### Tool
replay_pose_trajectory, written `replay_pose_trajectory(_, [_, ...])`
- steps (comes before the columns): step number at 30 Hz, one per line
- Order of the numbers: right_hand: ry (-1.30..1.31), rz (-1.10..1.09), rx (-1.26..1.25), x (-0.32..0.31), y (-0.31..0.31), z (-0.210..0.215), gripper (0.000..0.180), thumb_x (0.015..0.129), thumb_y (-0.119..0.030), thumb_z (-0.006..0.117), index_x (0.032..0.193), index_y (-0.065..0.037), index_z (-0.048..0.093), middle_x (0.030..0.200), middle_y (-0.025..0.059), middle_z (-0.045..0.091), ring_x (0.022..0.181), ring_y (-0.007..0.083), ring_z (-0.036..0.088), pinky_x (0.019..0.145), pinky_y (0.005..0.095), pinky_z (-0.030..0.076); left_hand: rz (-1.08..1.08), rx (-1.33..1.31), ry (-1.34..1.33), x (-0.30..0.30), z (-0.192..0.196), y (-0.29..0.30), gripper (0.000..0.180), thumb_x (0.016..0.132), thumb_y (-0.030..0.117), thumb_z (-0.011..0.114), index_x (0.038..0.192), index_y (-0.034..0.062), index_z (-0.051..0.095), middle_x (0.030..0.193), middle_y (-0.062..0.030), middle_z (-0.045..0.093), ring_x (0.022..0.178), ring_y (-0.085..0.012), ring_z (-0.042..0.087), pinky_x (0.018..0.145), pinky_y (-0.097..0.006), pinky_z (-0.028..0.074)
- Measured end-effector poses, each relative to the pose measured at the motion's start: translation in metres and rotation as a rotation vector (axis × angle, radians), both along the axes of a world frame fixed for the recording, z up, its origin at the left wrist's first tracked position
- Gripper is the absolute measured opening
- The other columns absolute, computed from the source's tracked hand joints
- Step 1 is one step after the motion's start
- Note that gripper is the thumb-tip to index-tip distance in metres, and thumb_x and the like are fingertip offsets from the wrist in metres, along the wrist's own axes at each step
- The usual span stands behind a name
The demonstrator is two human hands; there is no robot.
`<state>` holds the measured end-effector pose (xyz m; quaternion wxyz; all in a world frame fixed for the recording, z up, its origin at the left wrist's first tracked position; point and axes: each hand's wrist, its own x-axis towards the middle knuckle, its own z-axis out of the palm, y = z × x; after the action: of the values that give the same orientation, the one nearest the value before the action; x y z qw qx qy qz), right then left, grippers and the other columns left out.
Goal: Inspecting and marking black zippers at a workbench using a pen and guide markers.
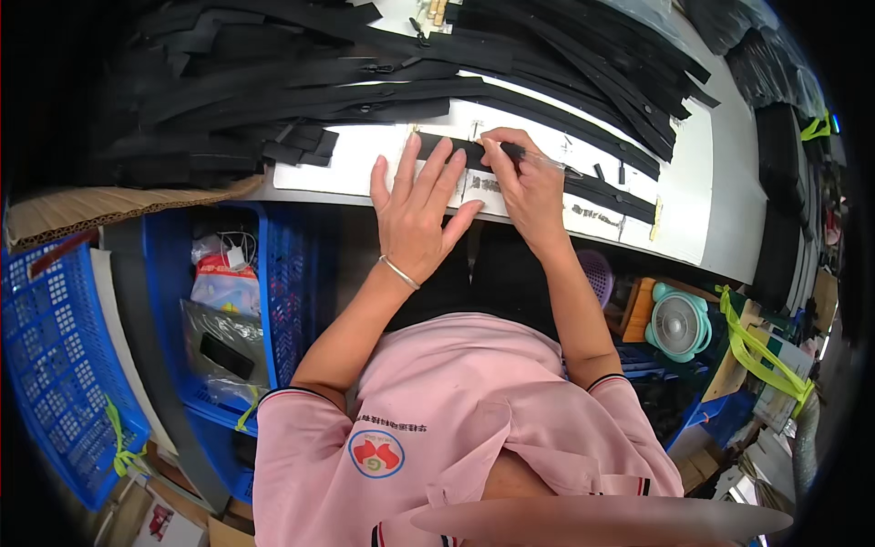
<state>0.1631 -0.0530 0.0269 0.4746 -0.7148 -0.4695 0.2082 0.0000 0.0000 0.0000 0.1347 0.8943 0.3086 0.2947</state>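
My left hand point(421, 205) lies flat with its fingers spread on a black zipper strip point(609, 193) that runs along the front of the white table point(720, 196). A thin silver bangle circles that wrist. My right hand point(526, 178) is beside it, fingers pinched on a thin pen-like tool point(547, 162) whose tip rests on the strip. Small printed labels point(483, 185) lie under the strip between my hands.
A large heap of black zippers point(301, 77) covers the back of the table. Blue plastic crates point(64, 356) with bags stand at my left, under corrugated cardboard point(109, 205). A small teal fan point(679, 324) and bundles with yellow straps point(761, 351) sit at my right.
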Motion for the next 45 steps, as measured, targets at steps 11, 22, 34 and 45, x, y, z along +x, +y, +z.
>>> replay_pose_trajectory(11, [-0.027, 0.065, 0.113, 0.004, -0.003, -0.005, 0.023, 0.094, -0.011, 0.07, 0.077, 0.005, 0.069, 0.088, 0.0045, 0.075, 0.055, 0.0178, 0.064, 0.053, 0.0296, 0.048, 0.012, 0.012, 0.01, 0.0, 0.0, 0.0, 0.06, 0.085, 0.038, 0.078, 0.137, 0.012, 0.065, 0.145, -0.0058, 0.06, 0.144, -0.0328, 0.044, 0.117, -0.058, 0.019])
replay_pose_trajectory(22, [-0.206, 0.181, 0.143, 0.015, -0.016, -0.006, 0.01, 0.095, -0.008, 0.067, 0.094, 0.0, 0.074, 0.084, 0.004, 0.073, 0.058, 0.0096, 0.062, 0.053, 0.0245, 0.046, -0.002, 0.015, 0.053, 0.002, -0.003, 0.0, 0.059, 0.087, 0.036, 0.079, 0.138, 0.0124, 0.065, 0.146, -0.0065, 0.06, 0.147, -0.0337, 0.041, 0.119, -0.057, 0.016])
replay_pose_trajectory(34, [0.064, -0.306, 0.034, 0.06, -0.067, 0.007, 0.016, 0.102, -0.013, 0.063, 0.097, -0.001, 0.071, 0.073, 0.0009, 0.066, 0.064, 0.0039, 0.054, 0.057, 0.0215, 0.041, -0.015, 0.002, 0.09, 0.001, 0.004, -0.002, 0.063, 0.089, 0.037, 0.077, 0.144, 0.0108, 0.06, 0.152, -0.0093, 0.054, 0.149, -0.0353, 0.037, 0.121, -0.057, 0.013])
replay_pose_trajectory(45, [0.011, -0.298, 0.088, 0.059, -0.064, -0.001, 0.016, 0.1, -0.012, 0.065, 0.095, 0.001, 0.072, 0.074, 0.0015, 0.068, 0.062, 0.0048, 0.057, 0.056, 0.0222, 0.044, -0.279, -0.107, -0.006, 0.06, 0.019, -0.04, 0.058, 0.09, 0.035, 0.075, 0.139, 0.0092, 0.061, 0.144, -0.0083, 0.058, 0.134, -0.0267, 0.051, 0.119, -0.058, 0.019])
